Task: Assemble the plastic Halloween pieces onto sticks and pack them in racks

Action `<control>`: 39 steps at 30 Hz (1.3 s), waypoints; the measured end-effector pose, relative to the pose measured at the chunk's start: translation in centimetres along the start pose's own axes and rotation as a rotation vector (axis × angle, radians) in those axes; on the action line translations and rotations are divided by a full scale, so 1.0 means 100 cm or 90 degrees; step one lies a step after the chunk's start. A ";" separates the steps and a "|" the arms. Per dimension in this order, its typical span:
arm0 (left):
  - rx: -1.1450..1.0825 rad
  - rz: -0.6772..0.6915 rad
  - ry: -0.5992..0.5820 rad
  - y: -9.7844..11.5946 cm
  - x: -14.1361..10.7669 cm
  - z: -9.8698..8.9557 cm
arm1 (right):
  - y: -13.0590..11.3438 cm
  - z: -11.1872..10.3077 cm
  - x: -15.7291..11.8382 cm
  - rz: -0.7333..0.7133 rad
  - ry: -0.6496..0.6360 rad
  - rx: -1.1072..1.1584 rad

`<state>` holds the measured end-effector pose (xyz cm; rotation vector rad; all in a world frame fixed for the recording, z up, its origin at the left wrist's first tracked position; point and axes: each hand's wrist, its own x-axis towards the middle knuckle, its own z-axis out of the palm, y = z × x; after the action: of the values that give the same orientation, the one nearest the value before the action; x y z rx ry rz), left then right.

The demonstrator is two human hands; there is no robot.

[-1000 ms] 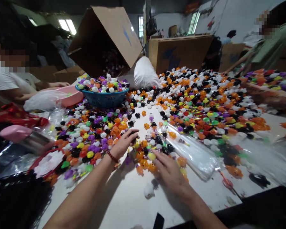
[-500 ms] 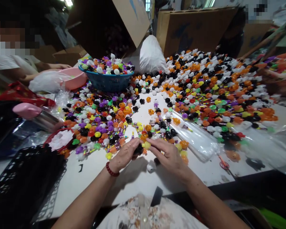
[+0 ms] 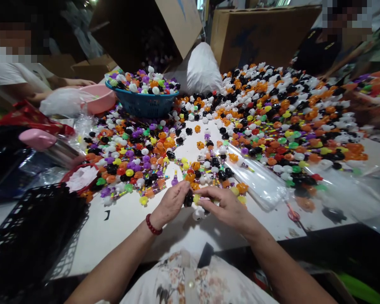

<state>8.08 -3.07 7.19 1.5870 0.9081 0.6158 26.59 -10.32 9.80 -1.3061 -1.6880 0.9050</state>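
My left hand [image 3: 172, 202], with a red bead bracelet at its wrist, pinches a small black piece [image 3: 188, 198] near the middle of the white table [image 3: 114, 236]. Facing it, my right hand [image 3: 225, 206] holds a small stick with a yellow piece [image 3: 196, 199] at its end, close beside the black one. Whether the two pieces touch is too small to tell. A white piece [image 3: 198, 213] lies just under my right fingertips. Orange pumpkin-shaped pieces [image 3: 190, 176] lie just beyond my hands.
Heaps of small colourful pieces [image 3: 281, 114] cover the table's back. Further things are a blue basket [image 3: 145, 104], clear plastic bags [image 3: 256, 181], red scissors [image 3: 293, 214], a black crate [image 3: 34, 223] and a pink-lidded bottle [image 3: 39, 139]. A person's arm [image 3: 72, 82] is at the left.
The yellow piece in my right hand now shows its stick, pointing at the black piece. Both hands are slightly changed in pose, and the camera view has shifted a little.
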 end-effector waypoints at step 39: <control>-0.219 -0.011 -0.121 0.013 0.084 -0.013 | 0.046 0.018 0.073 0.044 0.150 -0.158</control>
<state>12.04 4.47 8.06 1.3007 0.6349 0.5654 25.79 -2.38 6.13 -1.5785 -1.6139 0.5659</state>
